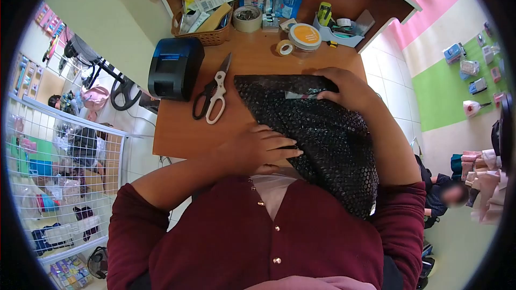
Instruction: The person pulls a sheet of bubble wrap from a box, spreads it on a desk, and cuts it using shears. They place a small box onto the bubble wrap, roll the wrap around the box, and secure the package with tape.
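Note:
A sheet of black bubble wrap lies on the wooden desk and hangs over its front edge towards my lap. My right hand grips its upper right part, fingers over the far fold and thumb on the near side. Beside that thumb a small pale, shiny strip shows under the fold; what it belongs to is hidden. My left hand rests with fingers stretched out across the left edge of the wrap. Scissors with one black and one white handle lie left of the wrap, blades pointing away, slightly parted.
A black printer stands at the desk's left. Along the back are a wicker basket of packets, a wide tape roll, a small tape roll, a round orange-lidded tub and a grey organiser. Another person is at right.

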Action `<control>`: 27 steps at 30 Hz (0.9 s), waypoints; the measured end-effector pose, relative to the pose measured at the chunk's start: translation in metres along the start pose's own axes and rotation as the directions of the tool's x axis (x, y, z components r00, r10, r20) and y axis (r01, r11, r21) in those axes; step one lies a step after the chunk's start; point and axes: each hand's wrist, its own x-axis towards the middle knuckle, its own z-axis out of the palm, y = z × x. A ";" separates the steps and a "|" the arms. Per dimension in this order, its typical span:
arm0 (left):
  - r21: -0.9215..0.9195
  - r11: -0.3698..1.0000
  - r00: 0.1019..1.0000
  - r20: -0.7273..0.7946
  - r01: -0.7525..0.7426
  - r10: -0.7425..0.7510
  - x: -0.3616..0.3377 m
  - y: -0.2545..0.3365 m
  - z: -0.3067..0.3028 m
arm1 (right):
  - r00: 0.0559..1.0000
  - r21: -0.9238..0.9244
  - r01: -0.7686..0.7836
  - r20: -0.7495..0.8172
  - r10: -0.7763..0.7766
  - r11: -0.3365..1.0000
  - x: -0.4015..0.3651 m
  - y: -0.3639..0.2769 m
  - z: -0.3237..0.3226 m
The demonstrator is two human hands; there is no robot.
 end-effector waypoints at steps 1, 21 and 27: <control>-0.042 0.998 0.999 -0.012 0.048 -0.048 0.000 0.002 0.005 | 0.999 0.004 -0.031 0.012 0.031 1.000 -0.003 -0.001 -0.006; -0.134 0.978 0.987 0.058 0.157 -0.151 0.002 -0.017 -0.018 | 0.970 0.101 -0.239 -0.021 0.242 0.966 -0.018 0.022 -0.015; 0.053 0.941 0.943 -0.013 0.333 -0.333 -0.002 -0.026 -0.051 | 0.974 0.084 -0.183 -0.120 0.193 0.979 -0.020 0.035 -0.002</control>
